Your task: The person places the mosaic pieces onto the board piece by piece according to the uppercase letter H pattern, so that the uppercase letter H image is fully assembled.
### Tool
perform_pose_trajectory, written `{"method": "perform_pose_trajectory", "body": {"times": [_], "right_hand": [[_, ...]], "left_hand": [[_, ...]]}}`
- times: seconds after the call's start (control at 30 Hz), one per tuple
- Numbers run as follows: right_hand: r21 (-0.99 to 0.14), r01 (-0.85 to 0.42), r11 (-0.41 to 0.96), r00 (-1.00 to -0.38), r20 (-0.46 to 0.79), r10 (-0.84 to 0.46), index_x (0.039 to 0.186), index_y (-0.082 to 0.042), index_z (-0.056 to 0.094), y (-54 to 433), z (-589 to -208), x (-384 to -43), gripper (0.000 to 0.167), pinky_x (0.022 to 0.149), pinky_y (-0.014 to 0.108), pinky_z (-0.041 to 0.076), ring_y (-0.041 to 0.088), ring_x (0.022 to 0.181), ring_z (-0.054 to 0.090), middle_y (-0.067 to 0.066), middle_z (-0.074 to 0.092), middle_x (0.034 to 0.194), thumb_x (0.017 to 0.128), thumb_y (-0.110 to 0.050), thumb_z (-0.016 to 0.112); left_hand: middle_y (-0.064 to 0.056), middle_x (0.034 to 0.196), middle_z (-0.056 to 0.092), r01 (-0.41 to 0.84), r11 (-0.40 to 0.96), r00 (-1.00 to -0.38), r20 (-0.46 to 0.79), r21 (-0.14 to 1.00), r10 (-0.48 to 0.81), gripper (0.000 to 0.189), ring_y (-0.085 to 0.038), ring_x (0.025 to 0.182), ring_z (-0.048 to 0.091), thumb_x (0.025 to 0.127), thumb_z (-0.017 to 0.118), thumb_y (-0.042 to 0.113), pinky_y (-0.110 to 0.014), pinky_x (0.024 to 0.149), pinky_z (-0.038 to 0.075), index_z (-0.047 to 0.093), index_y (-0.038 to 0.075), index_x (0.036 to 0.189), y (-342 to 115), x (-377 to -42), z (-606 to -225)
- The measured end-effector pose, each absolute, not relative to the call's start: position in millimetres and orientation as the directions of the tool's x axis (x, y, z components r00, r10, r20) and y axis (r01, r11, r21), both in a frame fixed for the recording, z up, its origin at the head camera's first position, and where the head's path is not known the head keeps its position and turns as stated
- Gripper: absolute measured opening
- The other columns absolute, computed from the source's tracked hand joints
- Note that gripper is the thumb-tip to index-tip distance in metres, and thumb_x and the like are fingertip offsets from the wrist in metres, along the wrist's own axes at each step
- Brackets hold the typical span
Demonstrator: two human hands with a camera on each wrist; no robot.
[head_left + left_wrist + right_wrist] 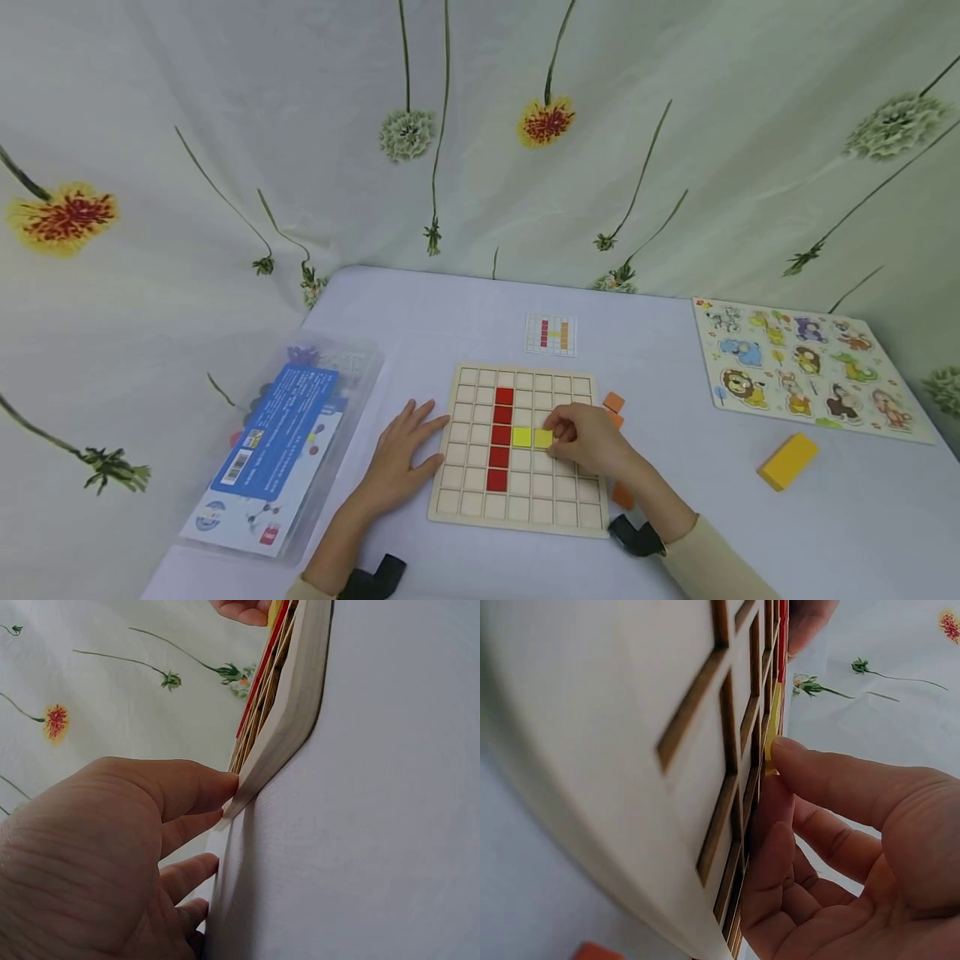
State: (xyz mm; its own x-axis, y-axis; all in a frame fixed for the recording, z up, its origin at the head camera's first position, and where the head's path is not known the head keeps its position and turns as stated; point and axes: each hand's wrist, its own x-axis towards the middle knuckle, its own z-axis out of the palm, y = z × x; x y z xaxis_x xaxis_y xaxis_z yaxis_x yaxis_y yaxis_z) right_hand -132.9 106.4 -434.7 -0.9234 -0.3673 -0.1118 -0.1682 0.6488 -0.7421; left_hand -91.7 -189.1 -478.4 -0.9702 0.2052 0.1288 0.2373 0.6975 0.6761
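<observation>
Both hands are bare, the left hand (401,454) and the right hand (592,439) carrying no rings or gloves. A cream long sleeve (712,567) covers the right forearm. A black strap-mounted device (636,537) sits on the right wrist, and a matching black one (375,577) on the left wrist.

Right hand (588,440) covers part of grid board (468,500); pattern card (551,334) too small to read; orange blocks (614,402) partly hidden.

The left hand (401,454) is lying flat with fingers spread, fingertips touching the grid board's (480,500) left edge; the right hand (588,440) is resting over the board, fingers curled downward.
</observation>
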Motion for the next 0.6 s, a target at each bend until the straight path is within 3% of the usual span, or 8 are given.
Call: {"method": "perform_pose_trajectory", "body": {"times": [0.2,0.4,0.6], "right_hand": [[-0.760,-0.155,0.631,-0.923,-0.118,-0.368,0.096,-0.007,0.068,112.2,-432.2,-131.1,0.023,0.066,0.019,0.047,0.012,0.073,0.054,0.000,0.060,0.083,0.077,-0.003,0.079],[-0.779,-0.273,0.564,-0.898,-0.004,-0.441,0.109,-0.003,0.068,137.7,-420.5,-132.8,0.028,0.073,0.023,0.051,0.013,0.083,0.059,0.007,0.066,0.098,0.082,-0.005,0.076],[-0.761,-0.287,0.582,-0.934,0.086,-0.348,0.118,-0.003,0.065,167.3,-411.3,-145.2,0.030,0.078,0.028,0.052,0.019,0.091,0.062,0.012,0.067,0.111,0.088,-0.003,0.069]], "left_hand": [[-0.019,0.153,0.039,0.239,0.698,-0.970,0.128,0.675,0.209,0.050,-0.044,0.147,0.017,0.085,0.066,0.009,-0.067,0.113,0.012,0.058,0.008,0.135,-188.2,-90.7,-478.8],[-0.018,0.154,0.039,0.238,0.705,-0.970,0.127,0.668,0.206,0.050,-0.043,0.148,0.017,0.086,0.066,0.010,-0.067,0.113,0.013,0.058,0.009,0.135,-188.2,-91.5,-479.7],[-0.019,0.154,0.039,0.233,0.706,-0.971,0.124,0.668,0.203,0.050,-0.043,0.148,0.017,0.085,0.066,0.010,-0.066,0.114,0.012,0.058,0.009,0.135,-189.6,-91.3,-479.0]]}}
